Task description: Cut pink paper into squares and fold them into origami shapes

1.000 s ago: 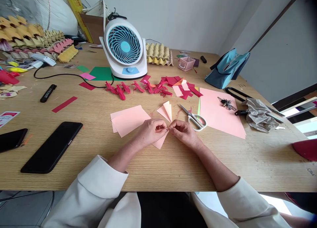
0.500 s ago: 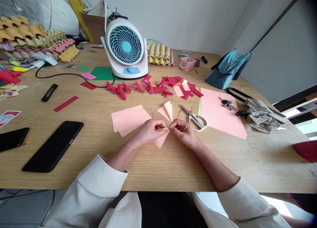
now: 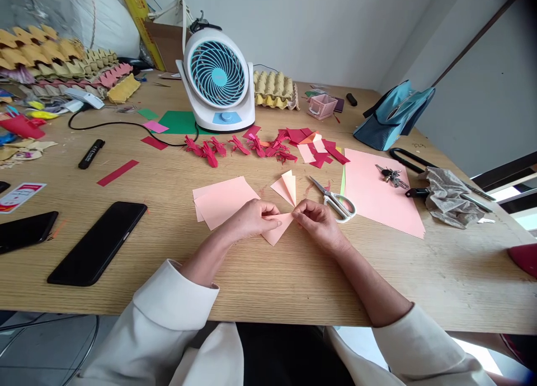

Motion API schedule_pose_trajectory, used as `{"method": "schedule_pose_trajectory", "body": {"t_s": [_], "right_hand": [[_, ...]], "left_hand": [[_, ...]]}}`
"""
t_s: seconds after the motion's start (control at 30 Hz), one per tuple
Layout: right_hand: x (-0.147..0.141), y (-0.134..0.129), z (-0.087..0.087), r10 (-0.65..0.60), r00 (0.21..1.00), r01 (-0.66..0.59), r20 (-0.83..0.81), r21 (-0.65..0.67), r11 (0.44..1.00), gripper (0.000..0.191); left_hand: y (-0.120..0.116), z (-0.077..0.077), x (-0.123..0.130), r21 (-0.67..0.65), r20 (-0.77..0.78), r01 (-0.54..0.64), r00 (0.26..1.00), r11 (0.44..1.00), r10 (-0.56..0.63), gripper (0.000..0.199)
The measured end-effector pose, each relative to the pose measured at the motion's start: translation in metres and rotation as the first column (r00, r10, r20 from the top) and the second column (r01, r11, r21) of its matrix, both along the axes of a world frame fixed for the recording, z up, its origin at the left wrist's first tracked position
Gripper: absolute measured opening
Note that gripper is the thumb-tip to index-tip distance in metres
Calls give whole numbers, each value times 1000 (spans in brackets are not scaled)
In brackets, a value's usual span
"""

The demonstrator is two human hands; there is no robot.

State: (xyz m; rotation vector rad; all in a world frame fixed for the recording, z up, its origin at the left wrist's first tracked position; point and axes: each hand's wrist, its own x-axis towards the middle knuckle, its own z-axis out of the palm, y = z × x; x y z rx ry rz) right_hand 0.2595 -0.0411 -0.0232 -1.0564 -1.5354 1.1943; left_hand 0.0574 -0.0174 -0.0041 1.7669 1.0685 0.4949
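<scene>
Between both hands is a small folded piece of pale pink paper (image 3: 277,232), low over the table. My left hand (image 3: 255,218) pinches its left part with thumb and fingers. At its right corner, the fingertips of my right hand (image 3: 318,221) are closed on it. Just beyond the fingertips stands a fan-folded pink paper (image 3: 286,186). Pink rectangular sheets (image 3: 224,200) lie beside my left hand, partly under it. White-handled scissors (image 3: 335,200) rest past my right hand, blades pointing away to the left.
Cut red paper pieces (image 3: 239,145) spread across the middle of the table. A white fan (image 3: 218,75) stands behind them. Large pink sheets (image 3: 377,190) with keys (image 3: 392,177) lie at right. A black phone (image 3: 98,243) is at left, a blue bag (image 3: 392,117) far right.
My hands have drawn slightly apart, so more of the folded paper's upper edge shows between them. The whole view has shifted a little, moving everything rightward in the picture.
</scene>
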Motion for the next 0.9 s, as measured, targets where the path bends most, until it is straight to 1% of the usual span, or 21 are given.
{"method": "schedule_pose_trajectory", "body": {"t_s": [0.17,0.3,0.5,0.57,0.6,0.7,0.73,0.77,0.8,0.83,0.87,0.9], "right_hand": [[2,0,-1,-28,999,26,-44,-35,999,31],[4,2,-1,-43,999,42,-16,-30,999,31],[12,5,0,-68,998,68,14,-19,997,28],[14,5,2,-55,997,57,62,-28,998,24],[15,5,4,-41,993,44,111,-30,999,22],[16,3,11,2,946,5,325,-21,1000,15],[16,2,13,12,918,-7,395,-15,1000,12],[16,1,15,18,889,-15,458,-10,1000,11],[16,0,16,16,857,-16,515,-5,1000,10],[16,-1,16,6,824,-9,567,3,1000,9],[16,-2,16,-11,790,3,614,13,1000,9],[15,-3,15,-29,756,17,654,24,1000,9]], "left_hand": [[1,4,-6,8,-116,15,993,1000,-14,16],[1,8,-11,15,-192,18,981,1000,-15,16],[3,12,-20,-33,-243,1,970,999,-9,11],[4,13,-25,-37,-267,-9,964,999,-1,13],[5,13,-28,-42,-284,-6,959,999,-6,15],[5,14,-34,-51,-325,36,944,998,-50,10],[4,13,-35,-27,-332,39,942,999,-46,13],[0,13,-35,33,-338,25,941,999,-12,19],[-5,12,-35,125,-339,0,940,992,43,25],[-11,12,-33,243,-341,-37,932,969,121,27],[-20,11,-32,409,-336,-62,917,910,214,27],[-29,10,-30,534,-332,-42,908,845,255,23]]}}
